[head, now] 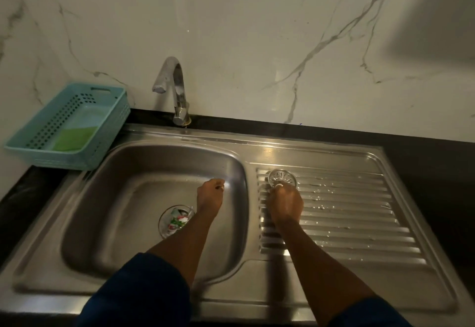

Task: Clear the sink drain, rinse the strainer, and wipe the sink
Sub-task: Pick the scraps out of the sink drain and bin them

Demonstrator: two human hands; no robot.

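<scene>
Our right hand (284,204) grips the strainer (279,175), two o'clock from the drain (172,221); our left hand (209,193) curls, its hold unclear

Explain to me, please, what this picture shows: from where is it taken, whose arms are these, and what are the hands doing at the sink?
There is no machine here: a person works with two bare hands. The single picture comes from a camera worn on the person's head, looking down, so the arms enter from the bottom. The right hand grips a round strainer resting on the ribbed drainboard. The left hand is over the sink basin with curled fingers; whether it holds anything is unclear. The open drain contains colourful scraps. Behind stand a tap and a turquoise basket with something green inside.
</scene>
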